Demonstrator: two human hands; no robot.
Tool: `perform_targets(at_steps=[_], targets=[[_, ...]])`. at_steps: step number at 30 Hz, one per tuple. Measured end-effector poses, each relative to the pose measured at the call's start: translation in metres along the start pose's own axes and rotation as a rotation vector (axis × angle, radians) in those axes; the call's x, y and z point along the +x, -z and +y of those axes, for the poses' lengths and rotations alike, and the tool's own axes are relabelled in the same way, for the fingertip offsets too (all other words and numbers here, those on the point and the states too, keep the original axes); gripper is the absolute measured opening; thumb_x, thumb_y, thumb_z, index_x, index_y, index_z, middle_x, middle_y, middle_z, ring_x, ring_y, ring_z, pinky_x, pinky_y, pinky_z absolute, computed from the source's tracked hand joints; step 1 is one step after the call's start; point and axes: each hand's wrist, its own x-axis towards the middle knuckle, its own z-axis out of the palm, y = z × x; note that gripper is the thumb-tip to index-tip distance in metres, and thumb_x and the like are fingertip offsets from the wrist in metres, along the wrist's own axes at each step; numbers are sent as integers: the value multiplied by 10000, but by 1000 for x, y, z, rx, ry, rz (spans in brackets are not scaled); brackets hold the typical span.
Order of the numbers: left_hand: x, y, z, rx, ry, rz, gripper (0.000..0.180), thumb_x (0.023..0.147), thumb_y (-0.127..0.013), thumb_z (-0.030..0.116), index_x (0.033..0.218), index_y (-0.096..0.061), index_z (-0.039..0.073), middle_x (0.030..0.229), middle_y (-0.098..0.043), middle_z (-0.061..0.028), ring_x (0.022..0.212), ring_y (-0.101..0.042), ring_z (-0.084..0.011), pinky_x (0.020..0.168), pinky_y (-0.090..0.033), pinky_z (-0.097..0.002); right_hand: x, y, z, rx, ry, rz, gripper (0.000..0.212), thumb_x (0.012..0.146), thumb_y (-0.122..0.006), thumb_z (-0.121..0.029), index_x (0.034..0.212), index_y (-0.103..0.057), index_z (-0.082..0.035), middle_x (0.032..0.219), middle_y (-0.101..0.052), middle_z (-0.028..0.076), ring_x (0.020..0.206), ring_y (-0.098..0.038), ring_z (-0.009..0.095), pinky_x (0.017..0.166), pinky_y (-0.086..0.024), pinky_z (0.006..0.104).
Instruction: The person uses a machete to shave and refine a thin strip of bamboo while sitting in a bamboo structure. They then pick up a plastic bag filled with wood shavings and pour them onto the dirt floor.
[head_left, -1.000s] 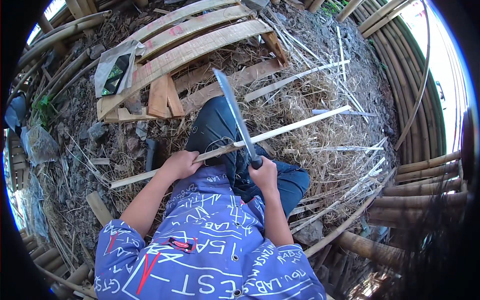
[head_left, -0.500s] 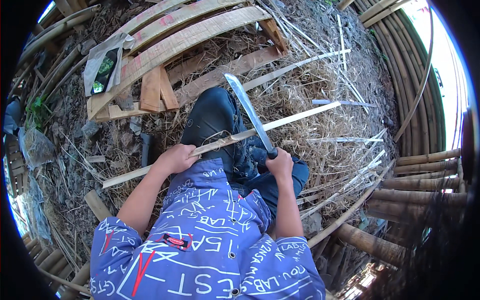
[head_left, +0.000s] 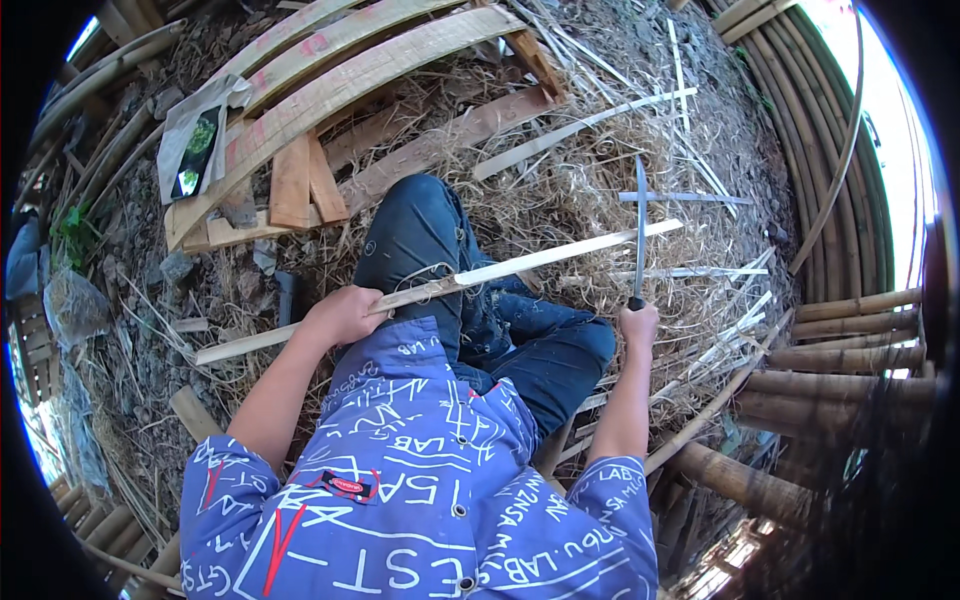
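A long pale bamboo strip lies slantwise across my raised knee, its right end pointing up and away. My left hand is closed round it near the knee, with the lower end sticking out to the left. A thin curled shaving clings to the strip at the knee. My right hand grips the dark handle of a machete, whose blade points away from me, seen nearly edge-on. The blade crosses the strip near its right end; whether they touch I cannot tell.
Curly shavings cover the ground ahead, with several loose strips to the right. A wooden pallet-like frame stands far left, a phone on its corner. Bamboo poles line the right side. A dark tool handle shows beside my left hand.
My right hand has moved right along the strip with the machete. The blade has swung from leaning left to pointing straight away. My left hand keeps its hold on the strip.
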Motion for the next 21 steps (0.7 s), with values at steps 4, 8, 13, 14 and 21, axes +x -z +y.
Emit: perform_targets(at_steps=[4, 8, 13, 14, 21], targets=[[1, -5, -5, 40, -9, 37, 248, 810, -637, 271, 824, -621, 24, 770, -624, -223, 763, -612, -405, 649, -475, -447, -24, 1, -31, -53, 1, -81, 252, 692, -634, -199, 808, -664, 22, 784, -654, 255, 805, -652, 399, 767, -508, 478], [-8, -3, 3, 99, 42, 76, 257, 808, -618, 289, 809, -603, 32, 756, -629, -223, 753, -611, -415, 668, -486, -471, -81, -35, -103, 103, 118, -253, 244, 712, -650, -204, 843, -658, 1, 832, -660, 243, 828, -650, 408, 777, -517, 479], [-3, -8, 5, 48, 31, 78, 274, 822, -616, 288, 789, -578, 19, 702, -593, -244, 717, -587, -439, 618, -458, -474, -118, -55, -156, 158, 219, -346, 244, 692, -663, -248, 849, -646, -62, 823, -667, 213, 819, -646, 402, 767, -516, 485], [1, -13, 4, 5, 34, 86, 283, 825, -623, 281, 770, -564, 9, 698, -581, -250, 709, -581, -442, 605, -453, -466, -113, -52, -156, 177, 230, -344, 253, 684, -667, -253, 846, -643, -60, 817, -667, 209, 816, -646, 399, 761, -517, 485], [-2, -18, 0, 15, -4, 152, 279, 820, -633, 253, 765, -551, -8, 729, -573, -274, 762, -575, -458, 618, -456, -481, -47, -27, -108, -32, 248, -267, 229, 648, -649, -230, 795, -658, -54, 881, -669, 208, 840, -654, 366, 764, -514, 463]])
